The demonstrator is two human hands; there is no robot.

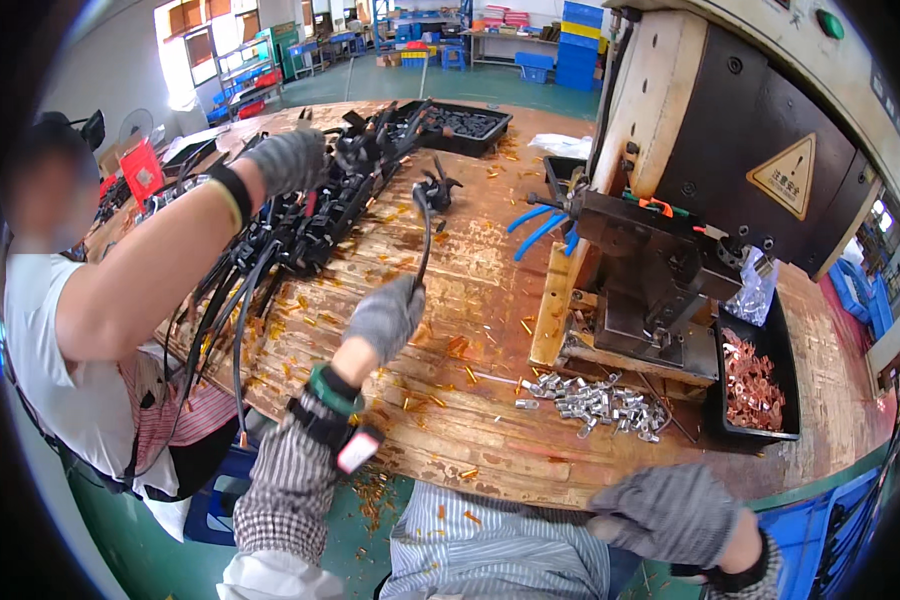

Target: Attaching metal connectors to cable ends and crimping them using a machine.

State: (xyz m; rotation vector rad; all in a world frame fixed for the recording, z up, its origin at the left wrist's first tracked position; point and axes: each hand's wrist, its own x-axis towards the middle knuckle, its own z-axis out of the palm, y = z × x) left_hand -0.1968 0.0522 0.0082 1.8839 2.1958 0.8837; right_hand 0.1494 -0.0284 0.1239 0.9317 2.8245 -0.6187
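Note:
My left hand [385, 318], in a grey knit glove, is closed around a black cable [427, 245] above the middle of the wooden table. The cable rises to a black clamp-like end piece [436, 190] lying farther back. At the front edge of the table, over my lap, is my gloved right hand [670, 512]. Its fingers are loosely stretched toward the left, with nothing visible in them. Beyond it lies a pile of silver metal cable lugs [605, 402], in front of a dark press machine [660, 265].
Left, a co-worker's gloved hand [285, 160] reaches over heaped black cables [305, 215]. A black tray [500, 128] of dark parts stands behind. Right of the press, a black bin [788, 415] contains copper-coloured pieces. Blue handles [538, 232] jut from the press. Small amber bits litter the table [480, 290].

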